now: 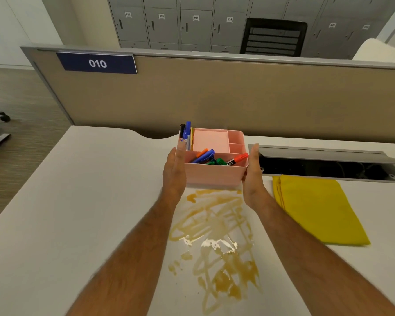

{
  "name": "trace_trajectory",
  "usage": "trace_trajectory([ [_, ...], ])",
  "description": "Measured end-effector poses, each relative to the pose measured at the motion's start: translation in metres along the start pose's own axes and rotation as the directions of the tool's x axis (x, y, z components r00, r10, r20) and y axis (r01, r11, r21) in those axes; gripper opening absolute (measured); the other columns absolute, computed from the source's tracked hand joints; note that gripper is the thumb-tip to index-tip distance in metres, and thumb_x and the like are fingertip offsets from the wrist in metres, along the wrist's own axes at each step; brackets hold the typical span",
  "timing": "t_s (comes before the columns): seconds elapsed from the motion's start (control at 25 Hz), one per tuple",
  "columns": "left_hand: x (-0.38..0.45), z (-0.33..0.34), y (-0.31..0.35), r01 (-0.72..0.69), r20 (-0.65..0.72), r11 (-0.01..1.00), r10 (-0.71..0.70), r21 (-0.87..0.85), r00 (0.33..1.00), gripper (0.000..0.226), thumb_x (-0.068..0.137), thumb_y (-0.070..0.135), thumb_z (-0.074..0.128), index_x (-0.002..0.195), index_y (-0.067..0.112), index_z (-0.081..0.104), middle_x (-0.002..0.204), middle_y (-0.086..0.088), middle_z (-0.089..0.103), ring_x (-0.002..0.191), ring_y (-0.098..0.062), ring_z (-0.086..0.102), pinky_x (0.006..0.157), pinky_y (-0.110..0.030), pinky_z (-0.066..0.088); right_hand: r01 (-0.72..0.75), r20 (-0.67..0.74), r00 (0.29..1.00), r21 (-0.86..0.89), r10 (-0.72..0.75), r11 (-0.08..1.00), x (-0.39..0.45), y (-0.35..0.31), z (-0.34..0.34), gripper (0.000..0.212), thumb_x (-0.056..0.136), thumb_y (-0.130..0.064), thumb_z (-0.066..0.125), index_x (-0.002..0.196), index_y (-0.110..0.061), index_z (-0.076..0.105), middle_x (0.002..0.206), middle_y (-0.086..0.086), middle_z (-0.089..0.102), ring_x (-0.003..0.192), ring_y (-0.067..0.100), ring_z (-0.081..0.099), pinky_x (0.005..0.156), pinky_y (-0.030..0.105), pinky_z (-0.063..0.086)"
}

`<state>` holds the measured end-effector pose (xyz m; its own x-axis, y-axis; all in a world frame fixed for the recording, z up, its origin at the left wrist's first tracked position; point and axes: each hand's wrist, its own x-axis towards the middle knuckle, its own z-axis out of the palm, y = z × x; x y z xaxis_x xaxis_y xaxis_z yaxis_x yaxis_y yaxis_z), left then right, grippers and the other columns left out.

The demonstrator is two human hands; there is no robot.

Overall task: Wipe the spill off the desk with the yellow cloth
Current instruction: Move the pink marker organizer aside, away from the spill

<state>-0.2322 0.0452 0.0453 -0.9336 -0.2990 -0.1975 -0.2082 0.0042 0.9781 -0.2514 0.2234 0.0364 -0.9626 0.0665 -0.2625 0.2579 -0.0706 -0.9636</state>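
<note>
A white table [82, 201] fills the view, bare on its left side, with its left edge dropping off to the floor.

The left hand [175, 176] lies flat against the left wall of a pink desk organiser [216, 175], fingers [180, 149] straight and together, pressing rather than curling. The organiser holds loose markers [205, 156] in its front compartment, upright pens [187, 135] at its back left corner, and a pink note pad [211, 141]. It looks like light, rigid plastic with smooth walls, so a squeeze between two flat palms could slip; the loose contents would spill if it tilts.

Just in front of it, between the forearms, an amber spill [217, 236] spreads in wet, glossy streaks toward the near edge. Its far end reaches the foot of the organiser.

The right hand [253, 179] mirrors the left, open and flat against the organiser's right wall, fingers extended. Together the hands clamp the box; whether it is lifted or resting cannot be told.

Right of that hand lies the yellow cloth [317, 208], folded, flat, untouched, beside the spill but not touching it. It looks soft, limp and absorbent, best pinched at its near left edge or bunched from above.

Behind it gapes an open cable tray [328, 166] with a raised lid, a place to keep clear of. A partition closes the back.
</note>
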Motion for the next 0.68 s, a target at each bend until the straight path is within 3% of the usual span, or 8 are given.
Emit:
trace_trajectory([
  [0.12, -0.002, 0.000, 0.001, 0.001, -0.014, 1.000, -0.002, -0.015, 1.000, 0.089, 0.071, 0.084, 0.027, 0.139, 0.031, 0.051, 0.127, -0.001, 0.065, 0.108, -0.024, 0.065, 0.093, -0.043, 0.056, 0.000, 0.017, 1.000, 0.039, 0.000, 0.999, -0.002, 0.001, 0.006, 0.099, 0.063, -0.100, 0.030, 0.133, -0.037, 0.061, 0.116, 0.002, 0.076, 0.111, 0.027, 0.071, 0.094, 0.048, 0.057],
  [0.24, -0.003, -0.009, 0.007, -0.029, -0.031, 0.999, 0.030, 0.014, 0.999, 0.088, 0.069, 0.085, 0.026, 0.135, 0.034, 0.053, 0.127, 0.001, 0.064, 0.108, -0.021, 0.064, 0.092, -0.040, 0.055, 0.005, 0.064, 0.998, 0.052, -0.009, 0.999, -0.006, -0.003, 0.014, 0.110, 0.049, -0.106, 0.036, 0.130, -0.037, 0.064, 0.114, 0.002, 0.077, 0.109, 0.028, 0.072, 0.095, 0.050, 0.056],
  [0.36, 0.000, -0.028, 0.018, -0.039, -0.086, 0.999, 0.040, 0.011, 0.995, 0.090, 0.069, 0.086, 0.025, 0.136, 0.033, 0.054, 0.126, 0.001, 0.064, 0.106, -0.020, 0.064, 0.087, -0.037, 0.055, 0.025, 0.105, 0.994, 0.075, -0.033, 0.997, -0.013, -0.010, 0.035, 0.111, 0.049, -0.106, 0.039, 0.129, -0.034, 0.064, 0.117, 0.005, 0.076, 0.110, 0.031, 0.071, 0.099, 0.056, 0.054],
  [0.44, 0.002, -0.048, 0.026, -0.043, -0.132, 0.999, 0.045, 0.016, 0.990, 0.096, 0.066, 0.089, 0.024, 0.135, 0.031, 0.056, 0.124, 0.002, 0.065, 0.106, -0.020, 0.065, 0.085, -0.034, 0.055, 0.036, 0.126, 0.991, 0.079, -0.046, 0.996, -0.019, -0.016, 0.056, 0.114, 0.047, -0.106, 0.041, 0.131, -0.032, 0.063, 0.118, 0.005, 0.075, 0.110, 0.031, 0.071, 0.097, 0.056, 0.055],
  [0.52, 0.006, -0.069, 0.033, -0.048, -0.183, 0.999, 0.052, 0.023, 0.982, 0.096, 0.066, 0.089, 0.023, 0.134, 0.030, 0.057, 0.124, 0.000, 0.066, 0.109, -0.022, 0.065, 0.092, -0.040, 0.055, 0.046, 0.158, 0.986, 0.076, -0.058, 0.996, -0.024, -0.021, 0.078, 0.117, 0.045, -0.107, 0.041, 0.133, -0.031, 0.061, 0.120, 0.005, 0.074, 0.110, 0.030, 0.071, 0.096, 0.053, 0.056],
  [0.68, 0.020, -0.120, 0.038, -0.051, -0.294, 0.999, 0.053, 0.015, 0.954, 0.083, 0.080, 0.081, 0.023, 0.134, 0.029, 0.055, 0.128, -0.001, 0.064, 0.109, -0.021, 0.063, 0.095, -0.041, 0.054, 0.059, 0.228, 0.971, 0.086, -0.078, 0.994, -0.037, -0.027, 0.132, 0.107, 0.056, -0.102, 0.040, 0.135, -0.032, 0.058, 0.125, 0.004, 0.071, 0.113, 0.028, 0.070, 0.099, 0.053, 0.056],
])
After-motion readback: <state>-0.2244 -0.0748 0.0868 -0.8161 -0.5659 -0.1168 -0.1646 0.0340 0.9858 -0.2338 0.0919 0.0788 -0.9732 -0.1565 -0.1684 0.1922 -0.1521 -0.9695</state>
